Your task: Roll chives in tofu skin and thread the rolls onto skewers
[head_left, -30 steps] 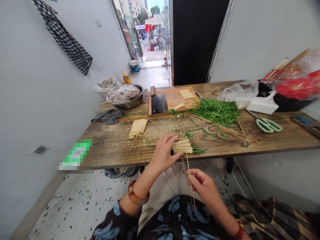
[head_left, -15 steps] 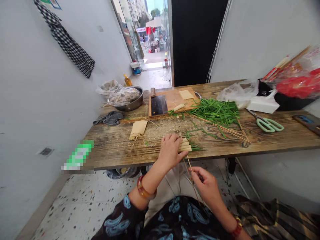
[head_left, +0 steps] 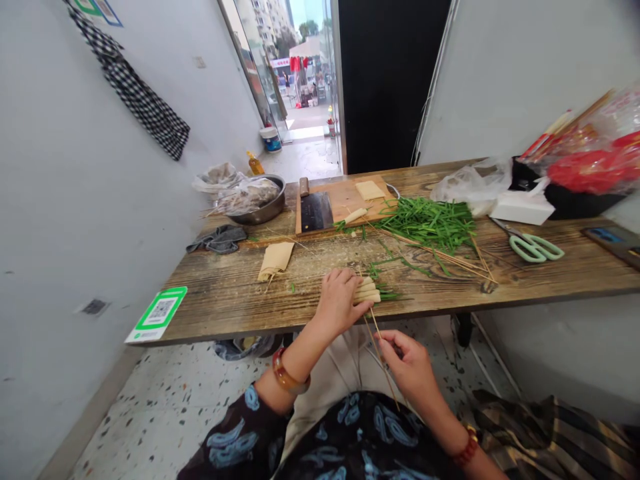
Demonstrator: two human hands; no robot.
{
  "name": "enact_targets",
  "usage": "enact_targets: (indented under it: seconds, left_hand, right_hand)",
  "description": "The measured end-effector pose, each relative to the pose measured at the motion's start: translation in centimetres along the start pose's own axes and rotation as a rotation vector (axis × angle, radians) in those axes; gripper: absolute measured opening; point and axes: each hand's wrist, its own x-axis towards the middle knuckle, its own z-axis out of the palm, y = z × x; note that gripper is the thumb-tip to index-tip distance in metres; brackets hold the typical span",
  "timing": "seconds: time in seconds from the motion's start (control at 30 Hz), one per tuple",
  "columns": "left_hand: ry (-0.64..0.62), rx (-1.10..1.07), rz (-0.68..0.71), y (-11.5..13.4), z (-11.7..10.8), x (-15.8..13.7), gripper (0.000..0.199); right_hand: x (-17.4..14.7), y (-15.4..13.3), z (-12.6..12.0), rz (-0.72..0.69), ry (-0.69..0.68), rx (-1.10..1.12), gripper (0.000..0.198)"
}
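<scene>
Okay, my left hand (head_left: 340, 300) clamps the rolls (head_left: 369, 291) at the desk (head_left: 225, 307) edge, thumb and fingers moderately spread; my right hand (head_left: 407, 358) pinches a skewer (head_left: 375, 323), fingertips together. I'd press the rolls level and feed it straight.

In front of the board (head_left: 342, 189), a hand could pass over the table (head_left: 307, 257) between the folded sheets (head_left: 276, 259) and the left hand (head_left: 340, 300), but the bowl (head_left: 263, 212) blocks the board's left and greens (head_left: 431, 223) its right.
</scene>
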Motion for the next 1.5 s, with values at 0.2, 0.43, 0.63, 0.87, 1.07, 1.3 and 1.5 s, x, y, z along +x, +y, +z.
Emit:
enact_targets:
  seconds: [0.2, 0.43, 0.63, 0.87, 1.07, 1.3, 1.5]
  left_hand:
    - [0.061, -0.164, -0.001, -0.8, -0.4, 0.0, 0.036]
    - [0.459, -0.699, -0.359, -5.2, -3.5, -3.0, 0.037]
    - [0.529, -0.928, -0.556, -7.0, -4.2, -7.1, 0.039]
    - [0.479, -1.339, -0.591, -4.5, -5.0, -7.1, 0.045]
    - [0.425, -1.848, -0.224, -1.4, -5.7, -5.3, 0.053]
    - [0.658, -1.969, -0.369, -0.2, -6.6, -4.1, 0.036]
    - [0.751, -1.839, -0.463, -0.6, -5.5, -3.7, 0.034]
  right_hand:
    - [0.4, -0.2, -0.2, 0.047, -0.048, 0.122, 0.036]
    - [-2.4, -0.5, -0.1, 0.38, -0.274, 0.497, 0.052]
    - [-2.6, -2.9, -0.6, 0.34, -0.246, 0.516, 0.043]
    - [-0.6, -6.7, 0.4, 0.157, -0.309, 0.488, 0.037]
    - [-0.4, -6.5, 3.3, 0.127, -0.353, 0.502, 0.035]
    - [-0.3, -5.6, 4.7, 0.141, -0.362, 0.475, 0.036]
    - [-0.7, -6.0, 5.1, 0.227, -0.378, 0.646, 0.033]
